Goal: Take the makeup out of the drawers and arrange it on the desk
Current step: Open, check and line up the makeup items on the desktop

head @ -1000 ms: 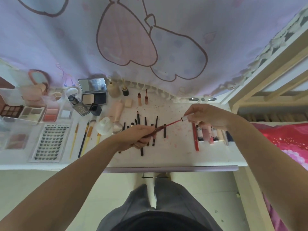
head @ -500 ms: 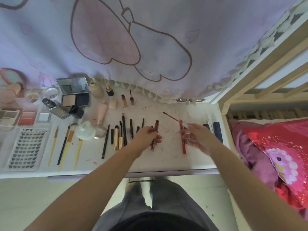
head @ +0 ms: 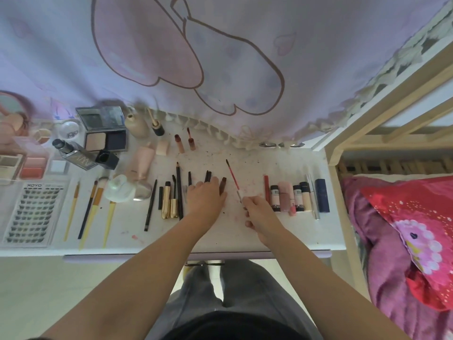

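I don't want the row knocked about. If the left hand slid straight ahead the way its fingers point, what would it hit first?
The left hand already lies over the dark pencils; going on, it would likely push those first. Beyond them, only bare speckled desk shows.

Single view: head-worn wide-angle camera, looking steeply down from above the seated person. It faces the desk (head: pixel 294 231) and the curtain (head: pixel 220 45) behind it. Both forearms enter from the bottom edge. Desk near, filling mid-frame; edges bow. No second view.
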{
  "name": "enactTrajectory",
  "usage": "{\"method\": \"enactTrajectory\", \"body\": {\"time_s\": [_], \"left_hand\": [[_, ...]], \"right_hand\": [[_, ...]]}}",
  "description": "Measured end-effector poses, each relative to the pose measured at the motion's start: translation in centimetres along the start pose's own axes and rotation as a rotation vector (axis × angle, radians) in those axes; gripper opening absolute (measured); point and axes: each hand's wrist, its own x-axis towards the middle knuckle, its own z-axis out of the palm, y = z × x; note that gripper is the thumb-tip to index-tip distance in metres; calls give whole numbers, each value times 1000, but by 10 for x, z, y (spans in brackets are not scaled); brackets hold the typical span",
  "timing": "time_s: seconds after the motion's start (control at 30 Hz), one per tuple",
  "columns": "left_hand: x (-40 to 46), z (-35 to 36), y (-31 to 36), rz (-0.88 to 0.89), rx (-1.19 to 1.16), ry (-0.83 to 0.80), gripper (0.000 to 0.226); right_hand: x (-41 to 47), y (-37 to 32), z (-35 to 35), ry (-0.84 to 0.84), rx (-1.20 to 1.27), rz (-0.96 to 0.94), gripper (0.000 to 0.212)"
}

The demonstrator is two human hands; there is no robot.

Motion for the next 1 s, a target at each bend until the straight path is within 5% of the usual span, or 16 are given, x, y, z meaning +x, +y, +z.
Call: {"method": "enactTrajectory", "body": {"time_s": [0.13, 0.3, 0.53, 0.77, 1.0], "left_hand": [[1, -1, -4, 4, -11, 7, 32], [0, -3, -9, 30, 2, 20, 32], [-5, -4, -14, 46, 7, 32, 31], [-8, -8, -9, 67, -36, 57, 28], [-13, -2, 52, 296, -28, 58, 29]], "right_hand": [[0, 1, 10, 16, 17, -32, 14], [7, 3, 18, 144, -519, -237, 20], [12, 4, 41, 218, -959, -335, 28], [15, -9, 23, 198, -1014, -391, 32], [46, -67, -60, 326, -1151, -425, 26]]}}
